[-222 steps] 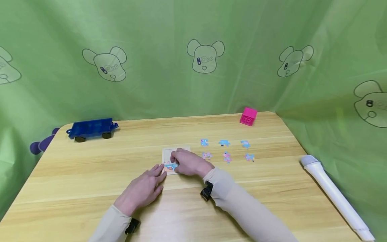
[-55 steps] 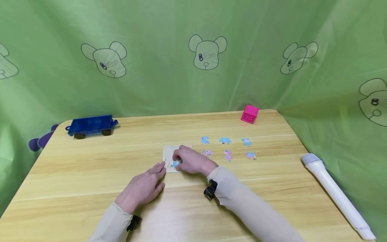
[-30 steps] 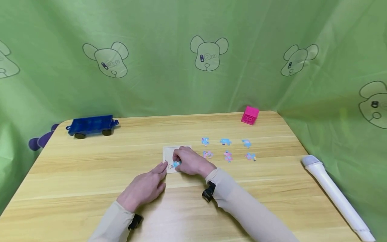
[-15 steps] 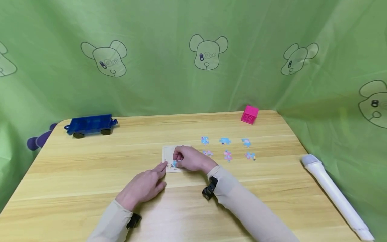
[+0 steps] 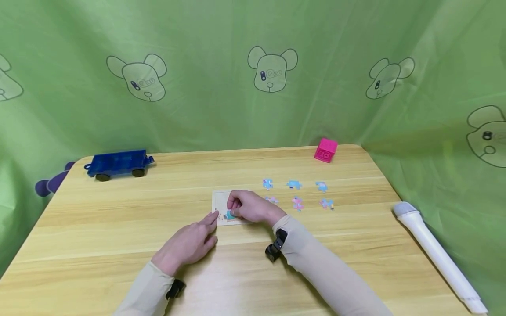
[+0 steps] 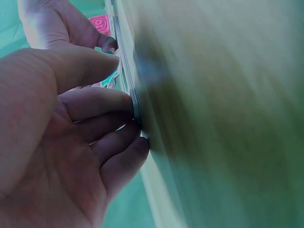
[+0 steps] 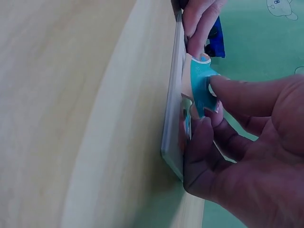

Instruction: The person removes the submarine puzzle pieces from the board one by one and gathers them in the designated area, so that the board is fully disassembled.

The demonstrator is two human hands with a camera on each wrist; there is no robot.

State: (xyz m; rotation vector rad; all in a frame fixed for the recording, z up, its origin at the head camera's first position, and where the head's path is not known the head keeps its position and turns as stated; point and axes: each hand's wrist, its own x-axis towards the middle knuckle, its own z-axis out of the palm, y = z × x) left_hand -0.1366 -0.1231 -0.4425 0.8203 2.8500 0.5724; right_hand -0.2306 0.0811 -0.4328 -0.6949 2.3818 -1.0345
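Note:
A small white puzzle board (image 5: 219, 200) lies flat on the wooden table. At its left edge my left hand (image 5: 186, 245) rests with fingers stretched out, the fingertips touching the board's corner. Over the board's lower part my right hand (image 5: 253, 207) pinches a blue puzzle piece (image 7: 203, 88) between thumb and fingers. In the right wrist view that piece stands tilted, one edge near the board's surface; whether it touches cannot be told. Several loose puzzle pieces (image 5: 294, 184), blue and pink, lie in two rows to the right of the board. My right hand covers part of the board.
On the table's back left stands a blue toy wagon (image 5: 120, 164). A pink cube (image 5: 326, 150) sits at the back right. A white microphone-shaped object (image 5: 439, 254) lies along the right edge. Green printed cloth (image 5: 205, 109) hangs behind the table.
Earlier, a blue-and-orange picture showed at the board's lower left under my right fingers. Over the last second my right hand has shifted slightly right with the piece. My left hand stays nearly still.

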